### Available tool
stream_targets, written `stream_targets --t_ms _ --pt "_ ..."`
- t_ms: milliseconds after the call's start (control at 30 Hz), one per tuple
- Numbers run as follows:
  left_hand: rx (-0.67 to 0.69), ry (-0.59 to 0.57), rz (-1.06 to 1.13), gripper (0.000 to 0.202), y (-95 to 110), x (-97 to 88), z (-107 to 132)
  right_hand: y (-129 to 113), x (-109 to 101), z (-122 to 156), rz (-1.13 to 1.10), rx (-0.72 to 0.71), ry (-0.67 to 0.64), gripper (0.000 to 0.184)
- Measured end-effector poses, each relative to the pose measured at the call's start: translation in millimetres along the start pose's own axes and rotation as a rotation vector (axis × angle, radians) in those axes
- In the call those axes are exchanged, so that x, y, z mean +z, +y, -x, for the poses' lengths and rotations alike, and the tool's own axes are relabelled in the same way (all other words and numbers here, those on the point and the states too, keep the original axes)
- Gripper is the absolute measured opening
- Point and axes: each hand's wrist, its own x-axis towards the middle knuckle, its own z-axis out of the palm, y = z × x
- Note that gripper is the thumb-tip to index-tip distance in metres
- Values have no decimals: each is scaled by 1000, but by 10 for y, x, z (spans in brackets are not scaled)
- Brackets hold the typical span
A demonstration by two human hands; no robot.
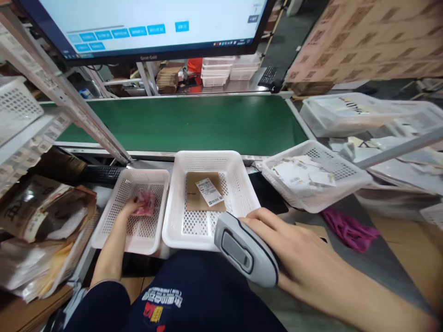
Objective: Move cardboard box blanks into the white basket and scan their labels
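My left hand (132, 205) reaches into the smaller white basket (107, 226), its fingers closed on a small pink packet (146, 204). My right hand (277, 233) grips a grey handheld barcode scanner (244, 249), held over the near right corner of the larger white basket (211, 159). Inside that basket lies a flat brown cardboard parcel (194, 196) with a white printed label (209, 192) on top. The scanner's head is turned toward the parcel and does not touch it. My right fingers wrap behind the scanner's body, partly hidden.
A basket of white paper slips (302, 177) stands at right, near a purple cloth (349, 228). Beyond the baskets runs a green conveyor belt (187, 122), below a monitor (155, 27). A crate of plastic bags (51, 249) stands at left, beside a slanted metal post (93, 122).
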Motion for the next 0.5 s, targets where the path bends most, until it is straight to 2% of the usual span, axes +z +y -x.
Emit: stream_targets --t_ms 100,167,267,333,400,500 --pt "53 131 175 40 373 -135 152 -6 -16 -73 -26 -3 26 67" --pt "153 201 279 54 768 -232 348 -43 -69 -192 -18 -12 34 62" --pt "360 262 450 70 1446 -265 798 -144 -188 -438 35 29 -60 54" --pt "481 258 525 79 1852 -185 1115 -201 -263 -576 60 71 -145 52" --pt "556 212 519 86 2155 -33 1352 -213 -319 -640 81 116 -191 56" --pt "592 97 445 89 2354 291 1503 -139 -375 -562 83 205 -223 62"
